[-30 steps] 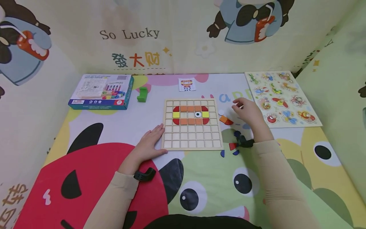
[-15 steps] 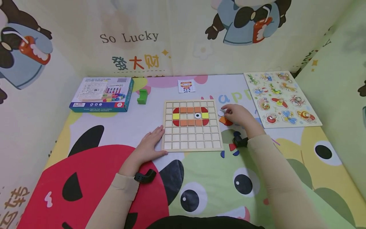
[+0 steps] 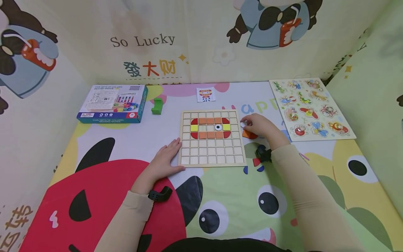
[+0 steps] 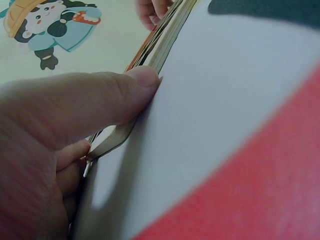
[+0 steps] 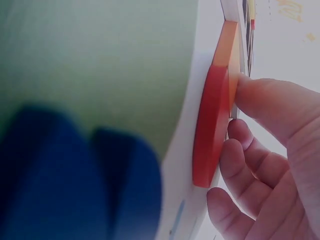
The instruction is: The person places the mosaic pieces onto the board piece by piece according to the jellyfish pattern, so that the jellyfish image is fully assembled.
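Note:
My left hand [image 3: 163,160] lies along the lower-left corner of a wooden grid board [image 3: 214,165]; fingers extend up its left side, and in the left wrist view the thumb [image 4: 117,95] touches the board's edge. Red, orange and yellow pieces and one round eye piece [image 3: 218,127] sit in the upper cells. Right of the board, my right hand [image 3: 264,128] pinches a white round piece [image 3: 242,124] at the table. Under that hand are an orange piece [image 5: 227,42] and a red curved piece [image 5: 210,130]. The right wrist view hides the white piece.
Below the right hand lie blue pieces [image 3: 246,170] and a small red piece [image 3: 256,162]. A picture card [image 3: 206,94] is behind the board. A box [image 3: 111,102] and a green block [image 3: 157,106] stand back left; an animal puzzle board [image 3: 311,108] lies right.
My right hand has come down and left toward the board, its fingertips closing on the white round piece. The left hand has stayed at the board's corner.

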